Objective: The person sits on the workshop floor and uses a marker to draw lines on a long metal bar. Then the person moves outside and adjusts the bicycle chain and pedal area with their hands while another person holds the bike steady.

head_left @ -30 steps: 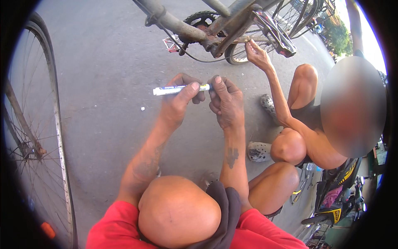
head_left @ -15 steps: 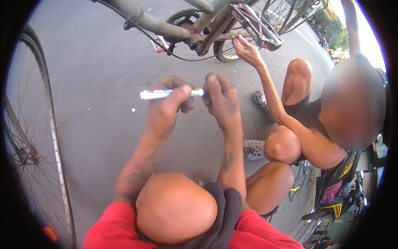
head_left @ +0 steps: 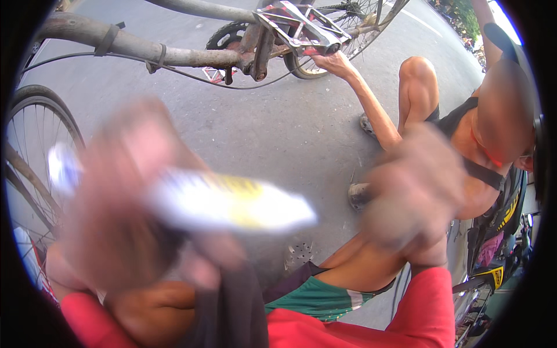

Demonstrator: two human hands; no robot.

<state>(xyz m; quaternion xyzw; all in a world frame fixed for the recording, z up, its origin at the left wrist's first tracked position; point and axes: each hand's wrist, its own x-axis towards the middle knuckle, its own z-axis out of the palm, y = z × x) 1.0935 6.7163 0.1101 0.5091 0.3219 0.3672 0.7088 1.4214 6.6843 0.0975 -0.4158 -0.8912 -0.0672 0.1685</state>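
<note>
White tube (head_left: 232, 203) is gripped in the left hand (head_left: 133, 197), close to the lens, blurred. Right hand (head_left: 415, 188) is raised just beside it; its grip cannot be told. Pedal (head_left: 301, 26) is touched by another person's hand (head_left: 333, 61).

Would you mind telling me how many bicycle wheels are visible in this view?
2: one wheel at the left edge beside the blurred left hand, one wheel at the top behind the pedal. More may be hidden.

Red short sleeves at both arms; dark cloth draped between, green shorts with pale stripe
</note>
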